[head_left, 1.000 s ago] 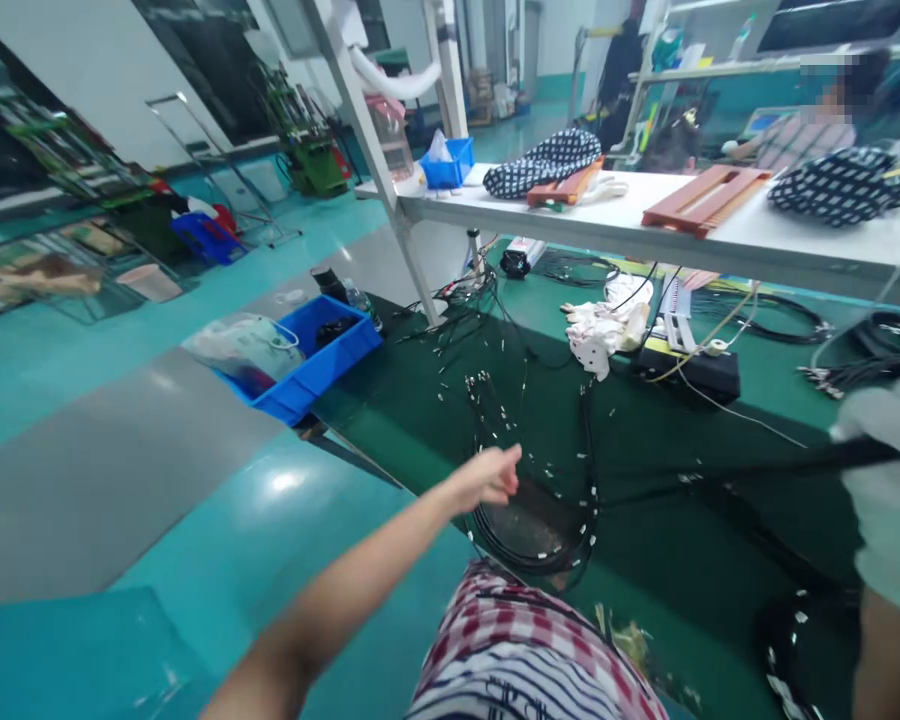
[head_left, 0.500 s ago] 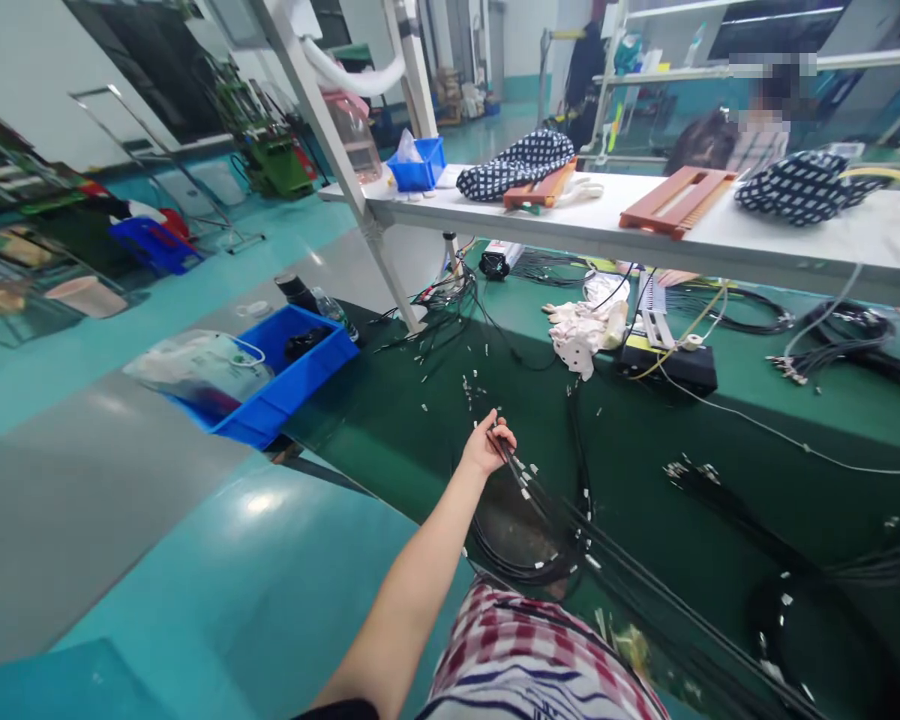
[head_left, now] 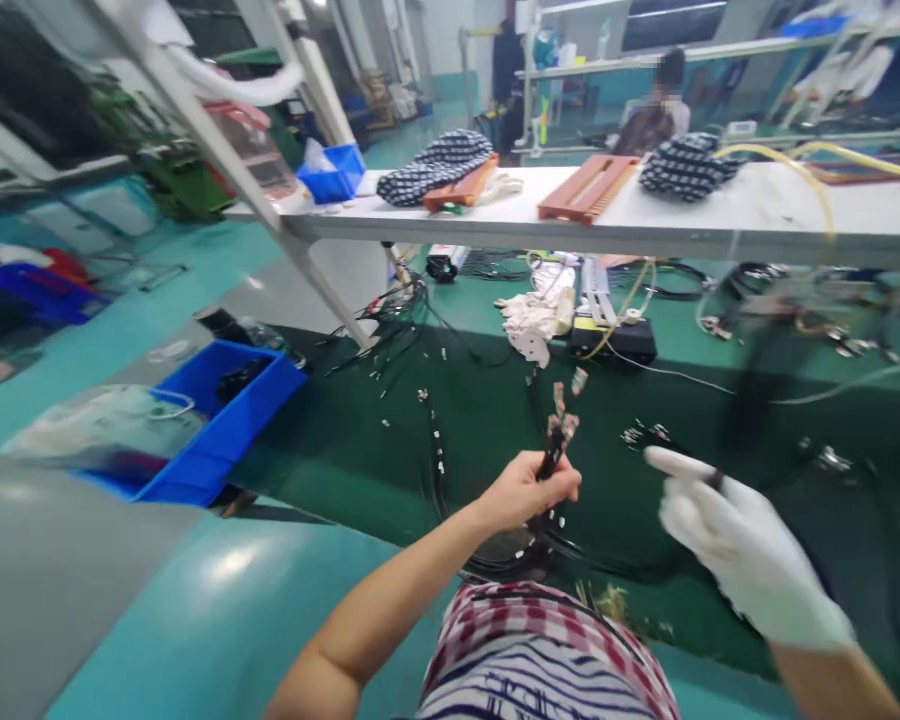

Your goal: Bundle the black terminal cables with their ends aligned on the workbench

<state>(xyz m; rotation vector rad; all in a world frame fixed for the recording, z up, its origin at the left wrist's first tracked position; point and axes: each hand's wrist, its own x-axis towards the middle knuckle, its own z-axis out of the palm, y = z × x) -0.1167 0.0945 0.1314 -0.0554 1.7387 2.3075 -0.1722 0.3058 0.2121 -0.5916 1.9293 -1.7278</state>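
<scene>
My bare left hand [head_left: 529, 490] is closed around a bundle of black cables [head_left: 553, 455], whose metal connector ends [head_left: 562, 415] stick up above the fist. To its right is my right hand [head_left: 727, 550] in a white glove, slightly blurred, with one finger stretched towards the left. Its other fingers curl round a dark cable bundle [head_left: 754, 385], which rises smeared by motion above the glove. Loops of black cable with small white tags [head_left: 523, 553] hang below my left hand, near the table's front edge. Another tagged cable strand [head_left: 438, 450] lies to the left.
A blue bin [head_left: 217, 430] with a plastic bag stands at the left table edge. Across the back runs a white shelf [head_left: 525, 215] holding orange racks [head_left: 589, 187] and checked cloth bundles [head_left: 439, 165]. White gloves [head_left: 532, 310] and a black device [head_left: 613, 340] lie beneath. A person [head_left: 667, 95] sits beyond.
My view has swung to the right. My left hand now grips the cables near their connector ends, held upright. My gloved right hand has come into view with another dark bundle.
</scene>
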